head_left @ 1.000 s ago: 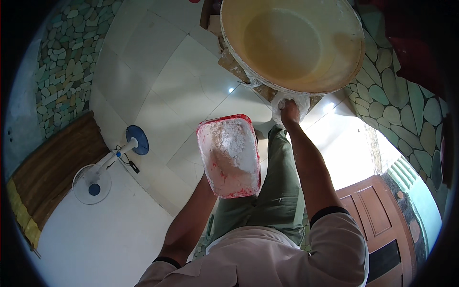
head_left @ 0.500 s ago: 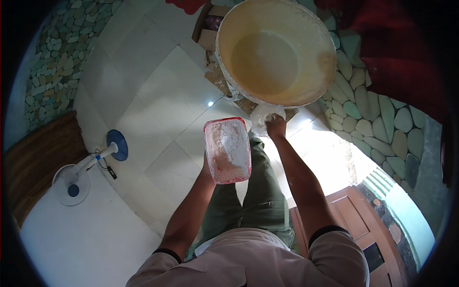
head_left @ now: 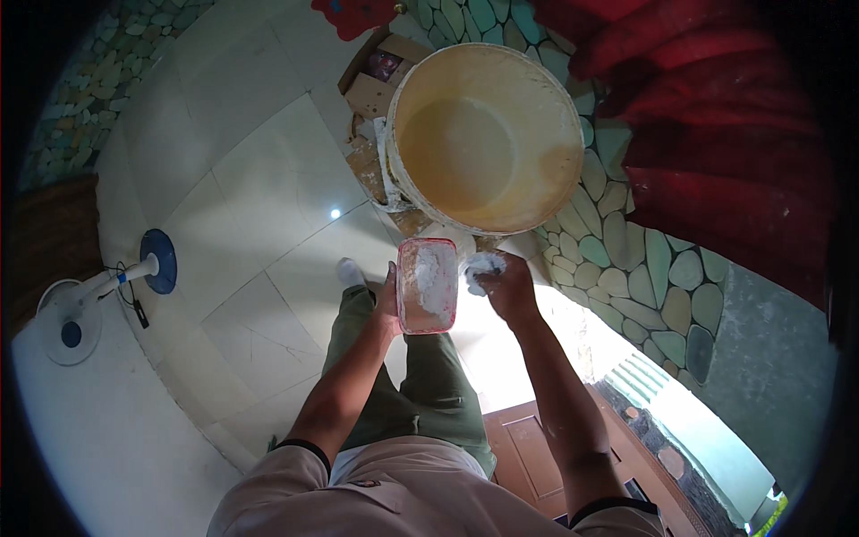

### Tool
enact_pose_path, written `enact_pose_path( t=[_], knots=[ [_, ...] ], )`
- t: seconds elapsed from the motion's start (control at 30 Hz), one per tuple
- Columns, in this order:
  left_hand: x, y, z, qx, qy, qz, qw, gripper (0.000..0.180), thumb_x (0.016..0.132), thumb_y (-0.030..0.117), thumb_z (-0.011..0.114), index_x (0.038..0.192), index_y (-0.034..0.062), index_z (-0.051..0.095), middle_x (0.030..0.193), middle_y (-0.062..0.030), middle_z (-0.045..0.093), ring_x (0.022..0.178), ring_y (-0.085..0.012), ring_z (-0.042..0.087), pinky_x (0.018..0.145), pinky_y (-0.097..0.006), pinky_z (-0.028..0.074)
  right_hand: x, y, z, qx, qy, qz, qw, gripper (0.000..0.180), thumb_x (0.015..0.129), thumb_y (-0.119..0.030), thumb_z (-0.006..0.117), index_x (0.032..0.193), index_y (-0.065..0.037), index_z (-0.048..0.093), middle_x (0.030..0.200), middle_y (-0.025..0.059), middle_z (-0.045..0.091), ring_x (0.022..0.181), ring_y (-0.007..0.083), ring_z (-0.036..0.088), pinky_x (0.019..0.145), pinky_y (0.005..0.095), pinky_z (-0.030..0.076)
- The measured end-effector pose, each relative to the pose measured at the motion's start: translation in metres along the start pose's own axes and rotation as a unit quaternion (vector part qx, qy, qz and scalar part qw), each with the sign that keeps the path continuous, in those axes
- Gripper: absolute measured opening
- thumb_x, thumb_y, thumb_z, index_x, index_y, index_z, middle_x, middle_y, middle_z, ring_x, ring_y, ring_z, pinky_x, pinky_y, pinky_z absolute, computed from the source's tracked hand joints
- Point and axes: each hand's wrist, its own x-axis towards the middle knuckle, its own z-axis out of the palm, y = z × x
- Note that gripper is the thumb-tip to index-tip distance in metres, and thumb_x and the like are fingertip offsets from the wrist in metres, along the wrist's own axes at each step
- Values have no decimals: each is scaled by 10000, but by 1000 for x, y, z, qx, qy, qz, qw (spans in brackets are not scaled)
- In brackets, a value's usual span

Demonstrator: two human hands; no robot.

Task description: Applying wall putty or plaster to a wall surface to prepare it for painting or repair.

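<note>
Nearest, your two bare arms reach forward over your green trousers (head_left: 443, 376). Your left hand (head_left: 388, 300) grips a red-rimmed tub (head_left: 428, 328) by its left side, the thumb along the wall; the other fingers are hidden behind or beneath it. The tub is held in the air in front of you, mouth upward, seemingly so that its contents stay in and its right side is left free. Inside lies white powder (head_left: 431, 276), heaped along the middle and right, with thinner, pinkish patches towards the left and near end.

Just beside the tub's right edge, your right hand (head_left: 510, 285) is curled around some white material (head_left: 484, 268). You cannot tell from here whether that is loose powder or something wrapped.

Beyond both hands, near where the tiled floor (head_left: 259, 224) meets its stone-patterned edge (head_left: 617, 255), stands a large cream basin (head_left: 546, 134). Its inside shows a tan stain or residue towards the bottom. Worn cardboard (head_left: 364, 170) pokes out from under it, perhaps laid there to protect the tiles. At its far left sits a cardboard box (head_left: 369, 95) with a dark reddish thing (head_left: 385, 64) inside, too small to identify.
</note>
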Motion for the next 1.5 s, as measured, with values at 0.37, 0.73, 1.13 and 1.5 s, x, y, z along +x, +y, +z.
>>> enact_pose_path(
  t=[0.37,0.73,1.13,1.5],
  knots=[
    [13,-28,55,1,-86,43,995,751,879,667,360,1379,109,404,1335,-128,494,1180,-294,512,1009,-483,404,-21,-37,40,-49,41,-42,997,347,718,9,595,1063,38,594,977,155,653,895,199,633,796,306,498],
    [2,-24,61,-43,-74,70,994,660,890,586,450,1303,71,467,1238,-137,552,1094,-286,561,946,-440,465,-54,-60,55,432,57,56,899,436,813,57,440,1246,87,473,1122,152,596,992,219,603,883,325,491],
    [-5,-24,59,-53,-45,93,993,646,895,583,439,1309,87,464,1239,-129,554,1093,-298,560,945,-451,459,-57,-87,64,589,111,131,789,391,888,24,289,1244,88,439,1178,195,555,1065,286,581,938,392,487],
    [-7,-23,65,-28,-58,115,991,624,913,575,408,1307,95,470,1252,-127,547,1119,-288,546,978,-434,441,-50,-85,70,610,92,122,777,385,919,-22,294,1274,55,419,1229,189,529,1106,303,552,972,405,464]
  ],
)
